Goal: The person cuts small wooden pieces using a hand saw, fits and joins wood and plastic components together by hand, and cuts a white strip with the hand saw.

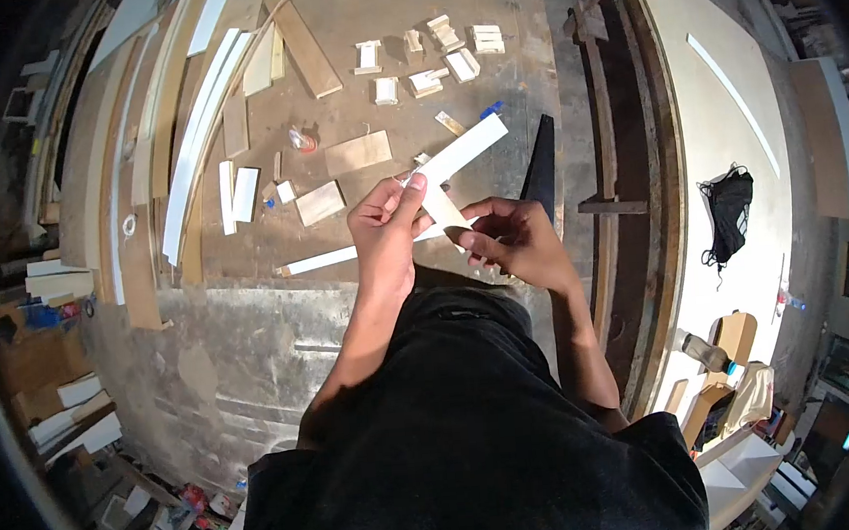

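My left hand (389,223) pinches a white strip of wood (470,147) near its lower end, thumb on top. A short pale wooden piece (443,208) meets that strip at an angle by my left thumb. Closed around the short piece's lower end are the fingers of my right hand (520,246). Whether the two pieces are fastened together I cannot tell. Below them on the floor lies a long white-faced strip (331,259), partly hidden by my hands. A black tapered object (541,158), like a saw blade, lies beyond my right hand.
Several small wooden assemblies (445,34) stand farther ahead. Loose wooden blocks (358,152) and a small jar (303,140) lie nearer. Long boards (201,133) lean at left. A white-topped bench (730,125) at right holds a black cloth item (729,214) and a bottle (706,352).
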Action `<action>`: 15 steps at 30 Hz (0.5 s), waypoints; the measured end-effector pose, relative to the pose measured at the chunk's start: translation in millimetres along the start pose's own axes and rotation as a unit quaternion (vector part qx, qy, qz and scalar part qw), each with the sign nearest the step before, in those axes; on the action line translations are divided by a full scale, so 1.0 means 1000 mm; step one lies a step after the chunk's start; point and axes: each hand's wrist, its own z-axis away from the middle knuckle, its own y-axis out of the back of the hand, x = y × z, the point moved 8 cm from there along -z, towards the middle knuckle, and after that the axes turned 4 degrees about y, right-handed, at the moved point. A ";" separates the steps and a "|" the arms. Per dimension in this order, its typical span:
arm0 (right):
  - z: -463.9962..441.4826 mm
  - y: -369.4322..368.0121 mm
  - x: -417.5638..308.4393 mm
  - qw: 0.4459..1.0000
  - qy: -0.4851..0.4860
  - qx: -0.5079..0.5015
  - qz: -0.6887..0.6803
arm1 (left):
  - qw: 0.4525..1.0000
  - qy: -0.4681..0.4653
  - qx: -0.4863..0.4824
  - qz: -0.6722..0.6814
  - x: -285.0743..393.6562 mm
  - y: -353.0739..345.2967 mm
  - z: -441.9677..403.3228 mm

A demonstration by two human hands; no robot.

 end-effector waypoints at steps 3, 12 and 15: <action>0.003 0.000 0.015 0.999 0.002 0.001 -0.033 | 0.999 -0.017 0.027 -0.006 -0.004 -0.001 0.006; 0.006 -0.008 0.019 0.997 0.003 0.028 -0.070 | 0.999 -0.031 -0.001 -0.018 -0.001 0.013 0.002; 0.000 -0.020 0.018 0.997 0.009 0.046 -0.067 | 0.999 0.004 -0.028 -0.037 0.010 0.031 -0.008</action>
